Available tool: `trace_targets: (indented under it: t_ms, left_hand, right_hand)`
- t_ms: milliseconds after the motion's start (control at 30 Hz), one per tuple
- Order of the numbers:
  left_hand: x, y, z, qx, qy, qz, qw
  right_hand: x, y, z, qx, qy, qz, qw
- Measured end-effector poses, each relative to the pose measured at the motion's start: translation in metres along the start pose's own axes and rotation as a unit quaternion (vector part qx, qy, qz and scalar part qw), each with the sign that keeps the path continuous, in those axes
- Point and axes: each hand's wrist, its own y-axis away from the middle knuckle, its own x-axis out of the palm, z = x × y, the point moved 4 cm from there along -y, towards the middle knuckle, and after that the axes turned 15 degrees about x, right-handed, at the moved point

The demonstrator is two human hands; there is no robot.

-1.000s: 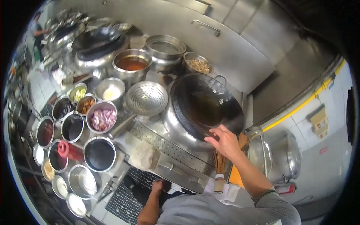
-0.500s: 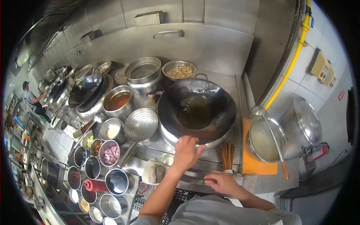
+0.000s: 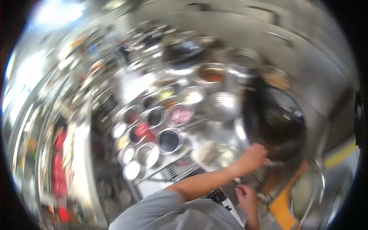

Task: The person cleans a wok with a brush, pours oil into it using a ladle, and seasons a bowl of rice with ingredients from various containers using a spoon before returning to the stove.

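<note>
The view is blurred by motion. My left hand (image 3: 253,157) is over the near rim of the dark wok (image 3: 281,122); its fingers are smeared and I cannot make out whether they hold anything. Lower down, my right hand (image 3: 246,196) is near my body, with its fingers too blurred to read. To the left of the wok lies the perforated strainer (image 3: 222,106). A pale block-like object (image 3: 207,153) rests on the counter beside my left forearm.
Several metal containers stand at the left, among them one with sliced onion (image 3: 180,115) and one with dark liquid (image 3: 169,140). A red bottle (image 3: 144,131) lies among them. Behind is a pot of reddish-brown liquid (image 3: 211,75). An orange board (image 3: 281,209) is at the lower right.
The view has swung left, so the wok and containers appear farther right. My left hand stays by the wok's near rim, and my right hand stays low near my body.
</note>
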Motion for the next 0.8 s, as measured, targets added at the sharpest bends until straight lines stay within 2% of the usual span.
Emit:
trace_targets:
  t_ms: [33, 67, 100, 200, 233, 267, 367, 500, 567, 667, 733, 800]
  left_hand:
    - [0.017, 0.011, 0.008, -0.031, -0.005, 0.005, 0.999]
    - [0.002, 0.008, 0.002, -0.101, 0.032, 0.084, 0.991]
    - [-0.004, 0.020, -0.003, -0.051, 0.000, 0.018, 0.999]
    - [-0.059, 0.070, -0.030, -0.110, 0.016, -0.022, 0.994]
    - [-0.076, 0.090, -0.037, -0.124, 0.026, -0.045, 0.991]
    - [-0.085, 0.118, -0.032, -0.145, 0.002, -0.064, 0.987]
    - [-0.138, 0.230, -0.037, -0.272, -0.019, -0.027, 0.962]
    - [-0.238, 0.371, -0.097, -0.444, -0.113, -0.059, 0.887]
    - [-0.271, 0.442, -0.129, -0.514, -0.174, -0.090, 0.835]
    - [-0.318, 0.501, -0.178, -0.622, -0.133, -0.151, 0.756]
    - [-0.331, 0.525, -0.195, -0.615, -0.143, -0.194, 0.751]
    - [-0.343, 0.528, -0.197, -0.611, -0.109, -0.203, 0.757]
  right_hand:
    - [0.010, -0.005, -0.003, -0.022, 0.016, 0.015, 1.000]
    - [0.023, -0.009, 0.002, -0.038, 0.030, 0.021, 0.999]
    - [0.035, -0.010, 0.012, -0.043, 0.025, 0.052, 0.997]
    - [0.054, 0.001, 0.031, 0.004, 0.007, 0.117, 0.993]
    - [0.063, 0.002, 0.031, -0.008, 0.014, 0.117, 0.993]
    - [0.070, -0.004, 0.026, -0.021, 0.020, 0.120, 0.992]
    - [0.097, -0.005, 0.040, -0.028, 0.046, 0.168, 0.984]
    - [0.158, -0.004, 0.069, -0.072, 0.090, 0.222, 0.968]
    - [0.203, 0.006, 0.095, -0.112, 0.039, 0.238, 0.964]
    - [0.278, 0.045, 0.176, -0.207, 0.004, 0.310, 0.928]
    - [0.322, 0.092, 0.236, -0.249, 0.030, 0.384, 0.889]
    - [0.369, 0.140, 0.282, -0.426, 0.043, 0.416, 0.802]
